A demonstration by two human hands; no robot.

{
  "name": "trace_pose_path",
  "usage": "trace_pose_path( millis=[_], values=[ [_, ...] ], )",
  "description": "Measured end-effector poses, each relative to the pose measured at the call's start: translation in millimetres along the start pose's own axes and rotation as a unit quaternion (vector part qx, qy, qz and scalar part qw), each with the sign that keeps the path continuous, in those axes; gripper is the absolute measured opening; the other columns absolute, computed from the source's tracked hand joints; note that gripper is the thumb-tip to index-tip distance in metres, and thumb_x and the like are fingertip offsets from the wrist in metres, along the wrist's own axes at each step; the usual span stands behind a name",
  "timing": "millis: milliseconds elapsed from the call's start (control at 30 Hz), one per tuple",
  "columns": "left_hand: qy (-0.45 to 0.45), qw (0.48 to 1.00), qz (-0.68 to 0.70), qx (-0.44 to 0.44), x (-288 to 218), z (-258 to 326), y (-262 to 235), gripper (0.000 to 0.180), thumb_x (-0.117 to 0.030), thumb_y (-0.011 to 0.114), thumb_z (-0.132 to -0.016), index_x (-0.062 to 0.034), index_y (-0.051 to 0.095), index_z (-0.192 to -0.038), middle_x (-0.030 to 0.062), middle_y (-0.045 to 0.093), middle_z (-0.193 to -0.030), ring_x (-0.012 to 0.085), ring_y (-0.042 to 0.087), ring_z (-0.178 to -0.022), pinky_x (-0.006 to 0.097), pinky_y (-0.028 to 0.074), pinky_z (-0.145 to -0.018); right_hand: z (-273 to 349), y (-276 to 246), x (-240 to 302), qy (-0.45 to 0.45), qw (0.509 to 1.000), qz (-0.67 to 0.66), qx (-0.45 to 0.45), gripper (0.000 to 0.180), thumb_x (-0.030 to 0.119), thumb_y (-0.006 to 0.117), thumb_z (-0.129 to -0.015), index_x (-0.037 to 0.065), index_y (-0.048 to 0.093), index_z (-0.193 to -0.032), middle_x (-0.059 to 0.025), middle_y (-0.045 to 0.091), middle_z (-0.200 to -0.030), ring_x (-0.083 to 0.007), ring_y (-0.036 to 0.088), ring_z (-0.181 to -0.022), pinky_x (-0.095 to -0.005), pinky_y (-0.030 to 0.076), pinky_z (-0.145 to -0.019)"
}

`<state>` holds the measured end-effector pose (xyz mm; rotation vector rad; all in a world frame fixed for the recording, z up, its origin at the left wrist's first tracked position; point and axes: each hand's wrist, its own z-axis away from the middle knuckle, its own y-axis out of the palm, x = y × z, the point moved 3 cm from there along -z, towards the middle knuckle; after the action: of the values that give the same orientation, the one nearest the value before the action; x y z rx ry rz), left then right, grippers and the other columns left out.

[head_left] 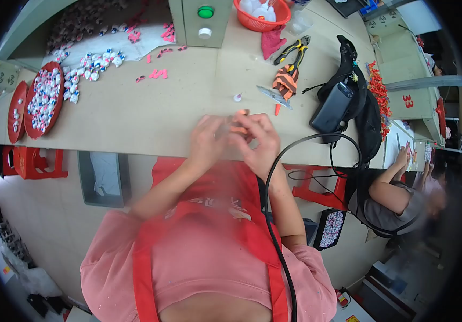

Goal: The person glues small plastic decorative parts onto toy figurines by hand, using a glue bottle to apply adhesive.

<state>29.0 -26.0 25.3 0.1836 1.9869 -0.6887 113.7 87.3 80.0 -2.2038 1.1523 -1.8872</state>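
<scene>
Close to the front edge of the table, my left hand (205, 140) and my right hand (263, 140) meet, fingers bent inward. Between them is a small orange-and-dark striped piece (238, 129), largely covered by the fingers; its exact kind does not show. My right fingers and thumb pinch it, and my left fingertips close on its left side, a little blurred. Just beyond the hands a tiny white-and-purple part (237, 97) stands on the table. To the right lie a flat metal tool (274, 97), a small orange piece (278, 109) and a striped cloth bundle (285, 81) by yellow-and-black pliers (294, 52).
Red trays (57, 102) of small white-and-blue parts stand at the left, with loose pink pieces (158, 74) nearby. A red basket (266, 24) is at the back. On the right lie a black device (332, 107) and a cable (274, 214) crossing my right arm. A co-worker (389, 201) sits beyond.
</scene>
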Motion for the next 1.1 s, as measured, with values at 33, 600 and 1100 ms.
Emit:
trace_pose_path(
  millis=[33,600,1100],
  values=[
    [0.003,1.0,-0.01,0.005,4,2,1,0.026,0.0,0.07,-0.069,-0.002,0.062,-0.094,0.0129,0.064,-0.088,0.0327,0.059,-0.085,0.04,0.048,-0.072,-3,3,2,-0.024,0.999,0.037,0.024,0.038,0.001,0.071,-0.076,0.002,0.062,-0.112,-0.0118,0.055,-0.098,-0.0223,0.064,-0.077,-0.0298,0.054,-0.065],
    [-0.023,0.997,-0.033,0.065,12,6,-1,0.019,-0.009,0.062,-0.077,0.0005,0.061,-0.094,0.015,0.062,-0.086,0.0336,0.058,-0.083,0.04,0.046,-0.071,-18,36,7,-0.098,0.973,0.207,0.003,0.018,0.01,0.065,-0.059,-0.004,0.061,-0.07,-0.0174,0.057,-0.086,-0.0291,0.06,-0.078,-0.0369,0.052,-0.064],
    [-0.023,0.999,-0.021,0.028,-2,-2,4,0.022,-0.003,0.071,-0.072,-0.0026,0.066,-0.093,0.0128,0.066,-0.088,0.0297,0.061,-0.083,0.037,0.048,-0.075,-23,16,-32,0.132,0.984,-0.122,-0.02,0.014,0.013,0.067,-0.081,0.0,0.064,-0.083,-0.0134,0.062,-0.076,-0.0251,0.063,-0.069,-0.0354,0.049,-0.063]
  ],
)
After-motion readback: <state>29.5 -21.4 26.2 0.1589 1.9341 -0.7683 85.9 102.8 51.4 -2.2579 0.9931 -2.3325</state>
